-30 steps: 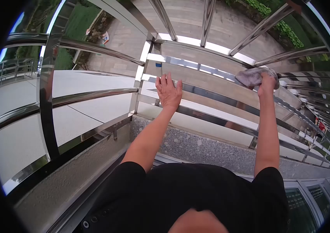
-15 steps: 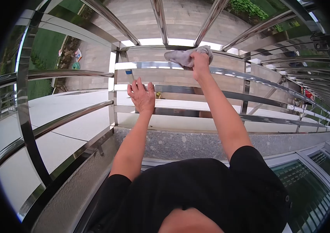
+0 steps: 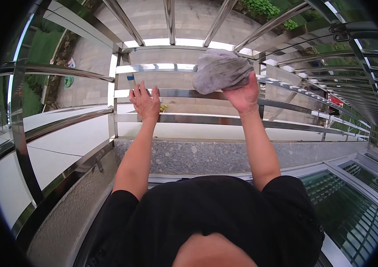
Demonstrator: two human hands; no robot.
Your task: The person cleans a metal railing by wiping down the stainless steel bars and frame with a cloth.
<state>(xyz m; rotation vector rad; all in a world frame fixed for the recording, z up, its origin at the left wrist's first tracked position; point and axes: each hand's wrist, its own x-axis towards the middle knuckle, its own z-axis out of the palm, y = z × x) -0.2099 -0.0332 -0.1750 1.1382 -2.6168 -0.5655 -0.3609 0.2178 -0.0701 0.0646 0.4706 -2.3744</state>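
My right hand (image 3: 244,98) holds a crumpled grey-mauve cloth (image 3: 222,71), with the palm turned up and the thumb along its right edge. The cloth is bunched above the metal railing and covers part of the upper flat bars. My left hand (image 3: 146,104) lies against the middle flat bar (image 3: 180,93) near the corner post, fingers stretched out and slightly apart, with no object in it. Just beyond its fingertips is a thin pale strip with a blue band (image 3: 130,77).
Shiny round bars (image 3: 170,22) run outward beyond the railing, above a paved path and greenery. A speckled stone ledge (image 3: 189,155) lies below the bars. Glass window panels (image 3: 335,204) are at lower right, and a rough wall (image 3: 73,209) at lower left.
My right hand has turned over from palm-down on the upper bar to palm-up, bringing the cloth nearer and spreading it wider. The view has shifted slightly; my left hand stays at the bar.
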